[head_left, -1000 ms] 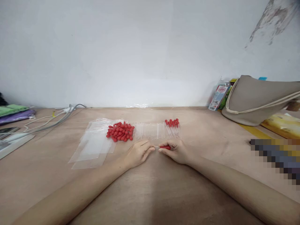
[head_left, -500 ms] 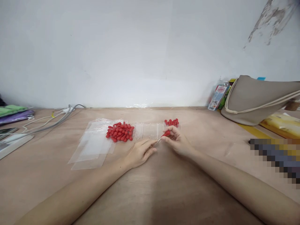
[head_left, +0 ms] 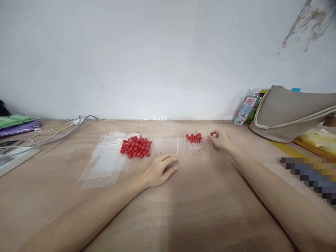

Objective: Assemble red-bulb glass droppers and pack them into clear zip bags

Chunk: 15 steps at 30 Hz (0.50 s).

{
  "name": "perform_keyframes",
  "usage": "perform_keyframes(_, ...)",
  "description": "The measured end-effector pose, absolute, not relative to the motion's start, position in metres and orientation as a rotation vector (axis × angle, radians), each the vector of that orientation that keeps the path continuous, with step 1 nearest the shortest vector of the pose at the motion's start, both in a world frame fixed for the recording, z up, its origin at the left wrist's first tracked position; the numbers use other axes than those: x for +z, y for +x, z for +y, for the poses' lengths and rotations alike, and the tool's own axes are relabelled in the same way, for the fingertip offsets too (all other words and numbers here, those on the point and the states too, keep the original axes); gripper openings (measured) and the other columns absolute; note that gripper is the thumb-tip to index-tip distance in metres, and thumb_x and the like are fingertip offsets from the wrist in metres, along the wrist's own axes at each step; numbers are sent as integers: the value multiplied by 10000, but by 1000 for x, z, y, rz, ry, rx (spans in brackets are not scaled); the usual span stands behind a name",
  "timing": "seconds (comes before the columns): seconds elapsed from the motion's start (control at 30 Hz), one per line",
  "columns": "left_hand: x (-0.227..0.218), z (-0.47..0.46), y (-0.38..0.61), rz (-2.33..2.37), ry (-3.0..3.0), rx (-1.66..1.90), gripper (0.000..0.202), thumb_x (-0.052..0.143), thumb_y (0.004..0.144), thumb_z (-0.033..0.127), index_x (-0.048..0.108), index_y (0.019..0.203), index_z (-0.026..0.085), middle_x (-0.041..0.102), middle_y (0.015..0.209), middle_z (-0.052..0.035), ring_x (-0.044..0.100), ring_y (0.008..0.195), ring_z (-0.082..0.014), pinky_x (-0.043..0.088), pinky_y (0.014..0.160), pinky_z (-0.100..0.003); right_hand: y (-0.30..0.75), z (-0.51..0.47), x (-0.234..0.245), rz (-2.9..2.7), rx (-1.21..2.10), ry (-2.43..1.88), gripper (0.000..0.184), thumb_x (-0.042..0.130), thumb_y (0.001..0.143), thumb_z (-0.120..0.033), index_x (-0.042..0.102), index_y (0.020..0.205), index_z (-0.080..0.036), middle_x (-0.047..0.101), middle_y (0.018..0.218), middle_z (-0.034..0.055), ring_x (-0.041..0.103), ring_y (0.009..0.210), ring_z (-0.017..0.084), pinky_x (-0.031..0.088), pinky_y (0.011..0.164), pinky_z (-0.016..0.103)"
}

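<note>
My left hand [head_left: 162,170] rests on the table with its fingers apart and holds nothing. It lies just in front of a row of clear thin glass tubes [head_left: 168,146]. A heap of red rubber bulbs [head_left: 135,147] is at the row's left end. At the right end, several droppers with red bulbs [head_left: 193,138] lie side by side over the tubes. To their right, my right hand [head_left: 219,140] is closed round the top of a dropper [head_left: 212,148]. Its clear tube points toward me, and its bulb is hidden by the fingers.
Clear plastic bags [head_left: 102,164] lie left of the bulbs. Cables [head_left: 68,134], a white device [head_left: 19,161] and green and purple packs [head_left: 18,127] are at the far left. A bottle [head_left: 246,108], a grey-brown bag [head_left: 291,113] and a yellow pack [head_left: 315,141] stand at the right.
My right hand has moved right, away from my left hand, with the dropper, and turned its tube toward me. My left hand no longer touches the tube and has stayed in place.
</note>
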<state>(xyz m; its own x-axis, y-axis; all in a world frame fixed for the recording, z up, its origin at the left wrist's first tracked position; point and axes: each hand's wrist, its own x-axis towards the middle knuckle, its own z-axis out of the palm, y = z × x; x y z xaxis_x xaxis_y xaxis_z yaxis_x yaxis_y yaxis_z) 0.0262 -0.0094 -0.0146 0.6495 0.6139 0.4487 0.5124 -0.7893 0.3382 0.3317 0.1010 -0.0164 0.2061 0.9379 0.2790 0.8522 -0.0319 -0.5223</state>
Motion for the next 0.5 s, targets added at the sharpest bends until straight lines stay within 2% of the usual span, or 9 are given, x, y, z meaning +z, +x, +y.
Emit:
perform_keyframes(0.23,-15,-10,25,933,2688,830,252,447,847,263,537,1067,182,567,1022,-81,530,931,-189,446,809,-331,316,107,-25,-1829,172,-1831,320,505,778,-362,596,1005,-156,639,734,46,590,711,156,417,670,239)
perform_keyframes(0.33,-15,-10,24,948,2687,820,252,443,849,268,541,1064,180,567,1006,-79,529,926,-186,443,809,-330,329,98,-10,-1812,87,-1952,319,455,804,-315,569,1047,-143,647,811,73,603,761,171,428,673,250)
perform_keyframes(0.4,-15,-10,24,951,2692,814,251,441,850,268,541,1063,180,571,999,-77,528,924,-187,438,813,-331,349,86,1,-1849,-109,-2091,309,479,777,-276,567,1035,-130,639,891,112,594,839,221,429,702,298)
perform_keyframes(0.5,-14,-10,25,938,2708,806,253,436,851,272,538,1066,188,574,986,-76,529,917,-192,436,808,-336,392,60,2,-1907,-310,-2336,315,583,689,-325,607,909,-101,607,967,203,557,916,336,412,734,406)
